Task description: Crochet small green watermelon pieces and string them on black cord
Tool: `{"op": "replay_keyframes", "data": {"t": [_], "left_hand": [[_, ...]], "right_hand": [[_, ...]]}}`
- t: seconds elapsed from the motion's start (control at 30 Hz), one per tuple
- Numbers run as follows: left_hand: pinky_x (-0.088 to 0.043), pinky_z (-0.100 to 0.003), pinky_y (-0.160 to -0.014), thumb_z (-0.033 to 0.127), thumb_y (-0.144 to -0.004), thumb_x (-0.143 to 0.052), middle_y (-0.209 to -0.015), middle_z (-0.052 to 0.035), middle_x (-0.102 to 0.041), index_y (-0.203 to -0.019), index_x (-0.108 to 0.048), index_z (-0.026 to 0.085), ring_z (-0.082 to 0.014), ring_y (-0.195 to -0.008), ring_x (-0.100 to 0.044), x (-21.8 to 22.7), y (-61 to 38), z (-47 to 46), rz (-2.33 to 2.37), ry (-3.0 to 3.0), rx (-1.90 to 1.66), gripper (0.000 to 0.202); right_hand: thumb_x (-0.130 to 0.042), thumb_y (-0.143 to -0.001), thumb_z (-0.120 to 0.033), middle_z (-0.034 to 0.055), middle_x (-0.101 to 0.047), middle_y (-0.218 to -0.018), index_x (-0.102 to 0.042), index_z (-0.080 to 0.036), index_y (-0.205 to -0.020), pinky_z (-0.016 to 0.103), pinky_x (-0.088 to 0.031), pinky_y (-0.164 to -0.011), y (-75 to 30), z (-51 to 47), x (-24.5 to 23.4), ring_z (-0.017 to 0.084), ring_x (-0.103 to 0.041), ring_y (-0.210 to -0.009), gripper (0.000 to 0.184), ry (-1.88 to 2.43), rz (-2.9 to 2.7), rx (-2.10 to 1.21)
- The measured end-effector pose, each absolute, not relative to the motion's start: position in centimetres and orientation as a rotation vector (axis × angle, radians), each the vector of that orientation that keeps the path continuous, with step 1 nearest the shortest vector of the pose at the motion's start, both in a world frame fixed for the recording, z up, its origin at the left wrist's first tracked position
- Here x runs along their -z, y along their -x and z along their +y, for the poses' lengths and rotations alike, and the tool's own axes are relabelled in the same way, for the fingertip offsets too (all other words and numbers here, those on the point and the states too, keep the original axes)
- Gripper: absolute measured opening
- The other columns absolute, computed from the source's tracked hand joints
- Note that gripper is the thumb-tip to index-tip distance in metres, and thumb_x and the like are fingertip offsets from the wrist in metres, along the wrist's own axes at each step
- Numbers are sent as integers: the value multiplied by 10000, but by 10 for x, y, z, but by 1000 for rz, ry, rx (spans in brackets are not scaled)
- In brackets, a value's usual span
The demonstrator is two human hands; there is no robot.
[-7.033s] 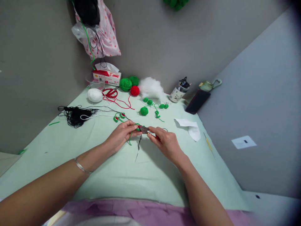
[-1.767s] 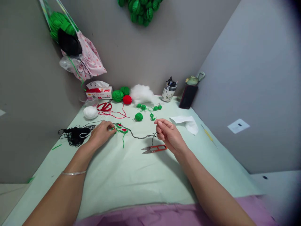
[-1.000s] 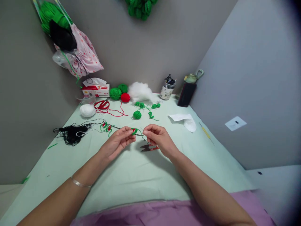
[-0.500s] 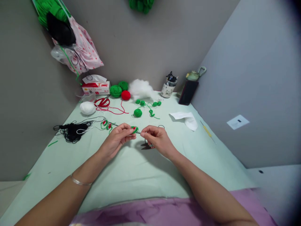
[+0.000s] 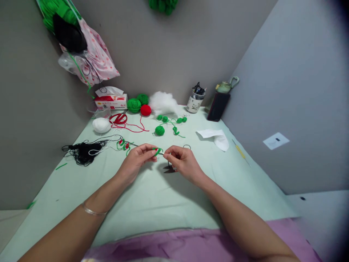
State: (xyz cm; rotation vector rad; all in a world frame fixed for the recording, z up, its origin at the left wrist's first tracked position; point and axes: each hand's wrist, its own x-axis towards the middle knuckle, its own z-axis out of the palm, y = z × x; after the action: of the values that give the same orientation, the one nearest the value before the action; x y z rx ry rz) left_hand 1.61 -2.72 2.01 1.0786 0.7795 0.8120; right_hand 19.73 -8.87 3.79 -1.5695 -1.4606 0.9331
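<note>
My left hand is closed, its thumb and fingers pinching a small green and red crocheted piece. Just to its right, my right hand pinches a thin, shiny needle-like tool whose tip meets the piece; its exact kind is too small to tell. Below the right hand lie dark scissors, partly hidden by the fingers. Left of my left hand, other small red and green crocheted pieces rest on the cloth, with black thread from a tangled pile running near them.
Along the back stand a tissue box, green yarn balls, a red ball, white stuffing, a jar and a phone. White yarn sits left; a tissue and a yellow-handled tool lie right.
The crocheted piece has shifted and turned slightly between my fingers, with more of it showing. Both hands stay in nearly the same place.
</note>
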Motion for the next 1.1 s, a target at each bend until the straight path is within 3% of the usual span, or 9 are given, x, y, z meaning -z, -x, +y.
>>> {"op": "replay_keyframes", "data": {"t": [0.53, 1.1], "left_hand": [[-500, -265, -739, 343, -755, -775, -836, -4, -688, -896, -732, 192, -134, -722, -645, -16, -16, -26, 824, -1166, -762, 211], [-511, -260, -786, 332, -779, -768, -934, -23, -698, -950, -746, 186, -132, -763, -655, -18, -15, -28, 733, -1114, -699, 226]], "right_hand": [[-607, -864, -368, -52, -467, -494, -664, -196, -762, 219, -269, -468, -199, -89, -37, 88, -385, -464, 209, 1557, -1559, -913], [-632, -851, -378, -53, -454, -531, -673, -168, -789, 203, -323, -452, -206, -89, -50, 81, -403, -485, 222, 1467, -1502, -1074]]}}
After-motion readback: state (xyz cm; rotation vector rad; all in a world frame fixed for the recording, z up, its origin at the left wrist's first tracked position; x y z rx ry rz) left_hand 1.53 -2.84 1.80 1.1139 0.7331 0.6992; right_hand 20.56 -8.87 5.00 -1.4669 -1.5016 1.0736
